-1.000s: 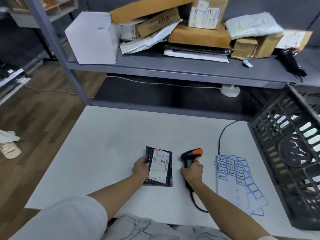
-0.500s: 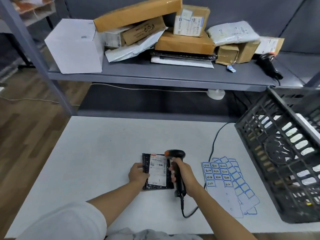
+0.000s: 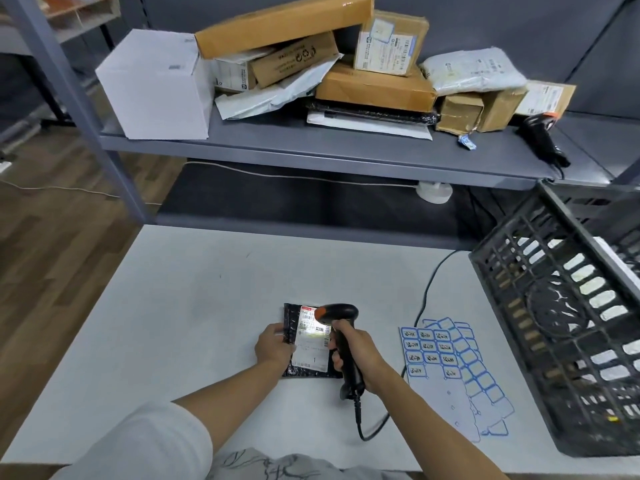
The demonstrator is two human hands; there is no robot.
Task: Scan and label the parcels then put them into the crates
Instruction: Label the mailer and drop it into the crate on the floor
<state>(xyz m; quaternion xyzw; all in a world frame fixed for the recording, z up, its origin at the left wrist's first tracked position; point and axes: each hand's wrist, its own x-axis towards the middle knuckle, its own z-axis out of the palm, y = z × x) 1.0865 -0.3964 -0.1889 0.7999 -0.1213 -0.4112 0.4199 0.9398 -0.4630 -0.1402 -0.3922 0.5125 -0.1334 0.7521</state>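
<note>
A small black parcel [image 3: 292,370] with a white shipping label lies flat on the white table [image 3: 173,323]. My left hand [image 3: 273,348] holds its left edge. My right hand [image 3: 356,351] grips a black barcode scanner [image 3: 337,315] with an orange tip. The scanner's head hangs over the label's top, and a bright patch of light falls on the label there. A sheet of blue-bordered stickers [image 3: 450,362] lies to the right of my right hand. A dark plastic crate [image 3: 561,317] stands at the table's right side.
The grey shelf [image 3: 329,150] behind the table carries a white box [image 3: 156,88], several cardboard boxes and mailer bags, and a second black scanner [image 3: 542,140] at its right end. The scanner's cable [image 3: 427,292] runs across the table toward the back. Wooden floor lies to the left.
My right hand lifted the scanner off the table and brought it left over the parcel's label, where light now shines. My left hand stays on the parcel.
</note>
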